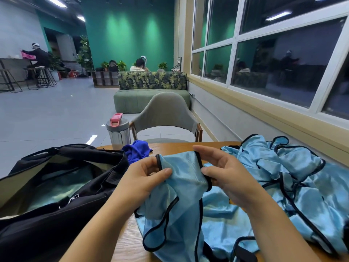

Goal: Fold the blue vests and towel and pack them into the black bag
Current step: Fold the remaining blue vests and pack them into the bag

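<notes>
Shaker bottle [118,131] on wooden table [181,145]; grey chair [166,112] seemingly behind.

The vests [273,173] are shiny light blue with black trim. The towel [137,151] is deep royal blue. The bag [56,214] is black outside with a pale beige lining. The table [128,241] is warm wood-grain brown. The bottle [118,132] is grey with a pink cap. The chair [166,112] is grey-green; the sofa [151,80] behind has a leaf print.

Open black bag [56,186] left; vest pile [292,176] crowds the right.
</notes>
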The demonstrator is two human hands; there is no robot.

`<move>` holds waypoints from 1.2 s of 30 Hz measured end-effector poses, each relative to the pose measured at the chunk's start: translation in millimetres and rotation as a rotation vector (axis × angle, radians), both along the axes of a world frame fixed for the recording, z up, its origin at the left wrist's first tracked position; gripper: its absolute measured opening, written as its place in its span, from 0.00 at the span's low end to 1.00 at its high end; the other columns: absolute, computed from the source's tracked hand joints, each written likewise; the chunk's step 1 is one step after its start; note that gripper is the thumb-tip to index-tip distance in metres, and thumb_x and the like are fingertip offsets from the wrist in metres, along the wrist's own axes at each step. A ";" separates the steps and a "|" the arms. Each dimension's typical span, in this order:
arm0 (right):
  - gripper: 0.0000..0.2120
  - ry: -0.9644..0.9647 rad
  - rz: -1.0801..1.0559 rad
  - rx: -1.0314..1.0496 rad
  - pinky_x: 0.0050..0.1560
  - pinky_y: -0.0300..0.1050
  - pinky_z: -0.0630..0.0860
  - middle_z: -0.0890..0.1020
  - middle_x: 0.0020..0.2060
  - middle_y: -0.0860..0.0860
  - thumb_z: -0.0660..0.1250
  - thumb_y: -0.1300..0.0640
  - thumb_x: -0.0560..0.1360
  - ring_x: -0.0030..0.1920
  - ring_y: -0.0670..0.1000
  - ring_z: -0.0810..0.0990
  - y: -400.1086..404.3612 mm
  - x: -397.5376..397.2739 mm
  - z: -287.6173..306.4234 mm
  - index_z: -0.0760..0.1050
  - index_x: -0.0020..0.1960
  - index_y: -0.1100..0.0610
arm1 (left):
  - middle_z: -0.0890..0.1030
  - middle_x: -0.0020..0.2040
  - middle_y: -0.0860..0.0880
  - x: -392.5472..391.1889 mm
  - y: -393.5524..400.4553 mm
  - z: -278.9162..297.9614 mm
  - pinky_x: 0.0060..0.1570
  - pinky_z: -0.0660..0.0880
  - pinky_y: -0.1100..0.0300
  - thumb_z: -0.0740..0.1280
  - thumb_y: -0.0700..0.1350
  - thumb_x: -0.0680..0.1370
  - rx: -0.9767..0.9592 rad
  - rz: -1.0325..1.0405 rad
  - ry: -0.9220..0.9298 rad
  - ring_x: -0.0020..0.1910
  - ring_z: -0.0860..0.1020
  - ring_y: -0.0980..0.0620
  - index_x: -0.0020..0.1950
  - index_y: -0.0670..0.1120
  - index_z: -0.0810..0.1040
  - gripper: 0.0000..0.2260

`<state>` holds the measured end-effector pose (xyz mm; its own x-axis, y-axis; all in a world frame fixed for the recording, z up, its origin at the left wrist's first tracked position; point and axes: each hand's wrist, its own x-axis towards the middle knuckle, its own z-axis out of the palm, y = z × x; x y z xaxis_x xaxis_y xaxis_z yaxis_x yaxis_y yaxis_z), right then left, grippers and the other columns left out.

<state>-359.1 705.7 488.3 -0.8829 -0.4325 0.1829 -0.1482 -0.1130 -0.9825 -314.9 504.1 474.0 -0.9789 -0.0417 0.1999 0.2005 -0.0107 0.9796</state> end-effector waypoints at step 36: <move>0.10 0.099 -0.480 0.171 0.32 0.46 0.79 0.76 0.35 0.57 0.61 0.54 0.80 0.34 0.53 0.78 -6.3 -15.1 7.8 0.72 0.46 0.59 | 0.80 0.39 0.52 -3.4 -46.0 18.4 0.36 0.73 0.63 0.71 0.48 0.74 -0.935 0.103 -0.243 0.34 0.77 0.56 0.46 0.57 0.80 0.04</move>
